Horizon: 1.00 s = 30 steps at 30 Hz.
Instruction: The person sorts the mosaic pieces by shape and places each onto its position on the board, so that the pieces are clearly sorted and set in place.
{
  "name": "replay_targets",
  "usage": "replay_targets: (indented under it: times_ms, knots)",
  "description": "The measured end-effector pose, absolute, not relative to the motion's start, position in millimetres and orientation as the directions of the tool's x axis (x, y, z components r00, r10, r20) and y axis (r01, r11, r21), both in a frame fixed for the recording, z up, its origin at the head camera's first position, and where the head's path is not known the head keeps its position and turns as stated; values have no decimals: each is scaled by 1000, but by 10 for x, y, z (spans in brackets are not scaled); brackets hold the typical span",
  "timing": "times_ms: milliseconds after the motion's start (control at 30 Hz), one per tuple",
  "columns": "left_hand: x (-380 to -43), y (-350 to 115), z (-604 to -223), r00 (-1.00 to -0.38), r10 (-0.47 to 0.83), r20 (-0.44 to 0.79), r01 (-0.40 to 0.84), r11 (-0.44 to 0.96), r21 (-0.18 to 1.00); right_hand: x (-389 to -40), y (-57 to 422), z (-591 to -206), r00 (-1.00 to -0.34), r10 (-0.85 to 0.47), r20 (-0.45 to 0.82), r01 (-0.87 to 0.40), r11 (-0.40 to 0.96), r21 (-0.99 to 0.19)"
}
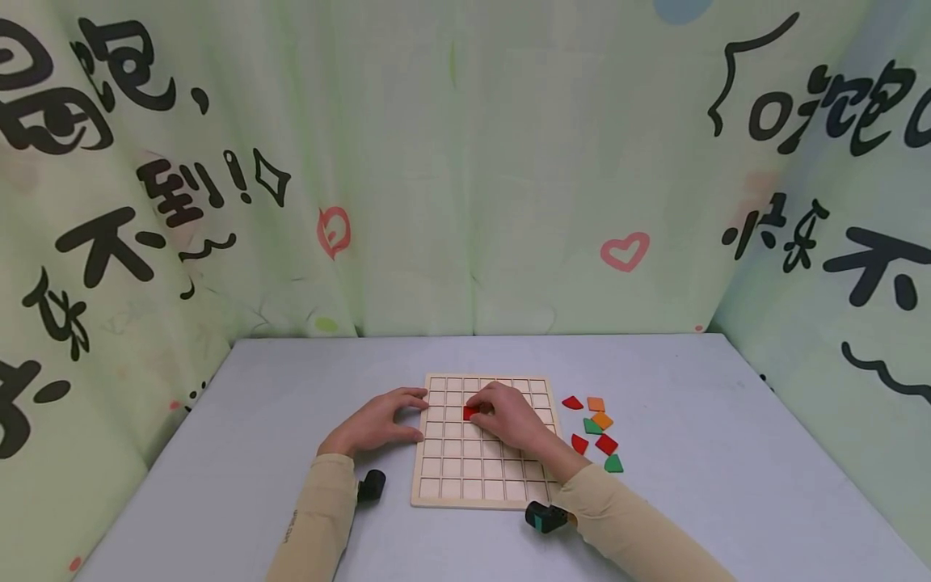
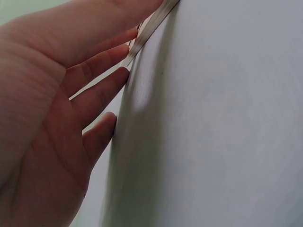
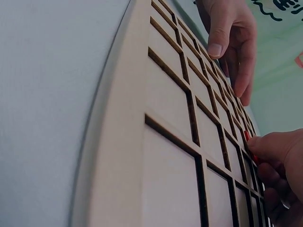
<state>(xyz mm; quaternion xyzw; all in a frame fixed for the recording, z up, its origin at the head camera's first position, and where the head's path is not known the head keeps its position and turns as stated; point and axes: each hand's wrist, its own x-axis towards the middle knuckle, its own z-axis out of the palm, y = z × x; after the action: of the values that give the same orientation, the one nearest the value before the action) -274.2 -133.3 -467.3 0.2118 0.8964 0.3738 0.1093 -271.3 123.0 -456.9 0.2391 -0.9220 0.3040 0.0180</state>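
A square wooden grid board point(image 1: 471, 490) with raised lines between its cells lies on the table. My right hand point(image 1: 511, 414) reaches over the board from the right. Thumb and fingers pinch a small red tile point(image 1: 468, 413) at a cell in the upper middle of the grid; part of it is hidden by the fingertips. In the right wrist view the same red tile point(image 3: 246, 136) shows as a sliver by the thumb. At the board's left edge rests my left hand point(image 1: 374, 420), fingers and thumb spread and extended. The left wrist view shows its fingers point(image 2: 100, 97) beside the wooden rim.
Right of the board lie several loose flat pieces: red ones such as a red square point(image 1: 607, 444), orange squares point(image 1: 596, 404) and green pieces point(image 1: 614, 464). The white table point(image 1: 676, 453) is bordered by a printed curtain point(image 1: 473, 202) at the back and sides.
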Motion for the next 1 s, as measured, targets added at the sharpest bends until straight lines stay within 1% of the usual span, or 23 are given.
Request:
replay_targets:
  times_ms: [300,533,633,767,867,1000]
  knots:
    - [-2740,-1338,-4687,-892,451,-39,287,629,723,-2689,1219,-4571,-899,-401,175,-422,694,-583]
    - [-2733,-1326,-4666,-894,446,-36,285,630,722,-2696,1325,-4550,-933,-297,204,-351,630,-692]
    - [-2728,-1319,-4661,-897,441,-38,281,634,721,-2727,1421,-4531,-947,-247,207,-318,611,-725]
    - [-2724,-1318,-4656,-896,442,-37,283,634,720,-2770,1600,-4532,-971,-180,158,-237,622,-746]
    - [-2723,-1321,-4655,-895,445,-35,285,631,721,-2793,1765,-4546,-984,-134,121,-179,640,-747]
    - [-2720,-1324,-4660,-897,440,-41,277,632,724,-2807,1996,-4558,-990,-94,109,-144,648,-747]
